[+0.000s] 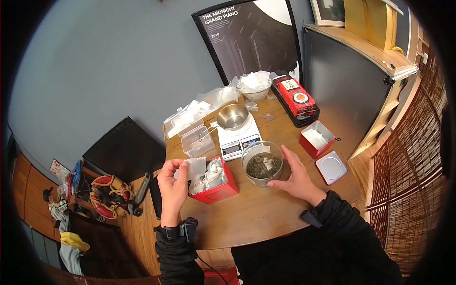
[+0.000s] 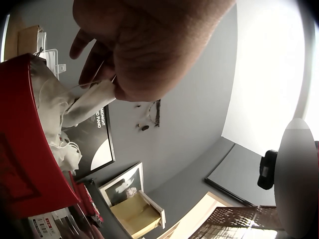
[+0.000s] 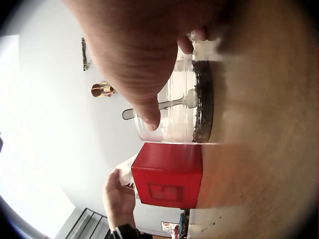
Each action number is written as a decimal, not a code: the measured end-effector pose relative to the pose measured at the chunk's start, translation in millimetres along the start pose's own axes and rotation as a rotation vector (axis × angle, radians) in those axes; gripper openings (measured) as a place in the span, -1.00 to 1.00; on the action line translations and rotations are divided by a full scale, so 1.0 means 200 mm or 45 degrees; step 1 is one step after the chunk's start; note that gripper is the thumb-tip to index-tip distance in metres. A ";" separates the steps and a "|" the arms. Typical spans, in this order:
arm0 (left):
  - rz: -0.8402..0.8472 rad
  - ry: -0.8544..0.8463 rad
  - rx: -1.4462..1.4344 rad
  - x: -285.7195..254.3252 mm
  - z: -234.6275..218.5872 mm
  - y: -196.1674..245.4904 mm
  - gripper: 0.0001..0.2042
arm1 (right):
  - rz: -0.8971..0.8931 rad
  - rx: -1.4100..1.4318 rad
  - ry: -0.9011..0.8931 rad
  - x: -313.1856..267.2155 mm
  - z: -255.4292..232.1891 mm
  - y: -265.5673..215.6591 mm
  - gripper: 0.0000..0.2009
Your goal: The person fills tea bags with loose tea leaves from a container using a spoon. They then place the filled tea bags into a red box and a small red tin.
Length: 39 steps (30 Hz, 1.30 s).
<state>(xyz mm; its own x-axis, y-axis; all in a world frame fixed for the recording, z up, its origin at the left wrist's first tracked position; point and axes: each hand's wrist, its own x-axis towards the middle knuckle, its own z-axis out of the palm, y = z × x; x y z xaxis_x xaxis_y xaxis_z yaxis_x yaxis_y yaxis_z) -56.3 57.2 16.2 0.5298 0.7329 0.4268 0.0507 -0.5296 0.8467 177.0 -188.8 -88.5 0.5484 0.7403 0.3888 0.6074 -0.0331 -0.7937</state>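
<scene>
The wooden counter (image 1: 256, 213) supports all of the items below. At its far right edge is a black tray (image 1: 308, 118) carrying a red packet (image 1: 295, 96). The white scale (image 1: 248, 135) is near the middle, with a steel pan (image 1: 232, 117) on its platform. In front of the scale, to the left, stands a red tin (image 1: 222, 193) filled with white pouches, some with visible strings. The right hand (image 1: 300, 178) is grasping the clear tub (image 1: 259, 182), with the thumb against the near wall and the fingers at the right side. The left hand (image 1: 172, 185) is pinching a white pouch (image 1: 196, 167) between thumb and fingers, at the left rim of the red tin. The clear tub rests on the counter, just right of the red tin, and contains dark dried leaves. A spoon (image 3: 174, 103) leans inside the tub, tilted, with its head down at the leaves.
</scene>
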 end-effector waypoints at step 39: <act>0.082 -0.085 -0.181 -0.06 0.01 0.35 -0.88 | -0.066 -0.032 0.175 0.13 -0.10 -0.13 -0.88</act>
<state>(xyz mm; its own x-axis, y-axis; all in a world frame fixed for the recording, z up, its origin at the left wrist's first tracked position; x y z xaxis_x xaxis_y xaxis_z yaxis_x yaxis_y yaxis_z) -56.5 10.8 68.8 0.5836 0.6669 0.4634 -0.1028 -0.5054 0.8567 187.3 -182.3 -47.3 0.5883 0.6429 0.4905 0.6501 -0.0153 -0.7597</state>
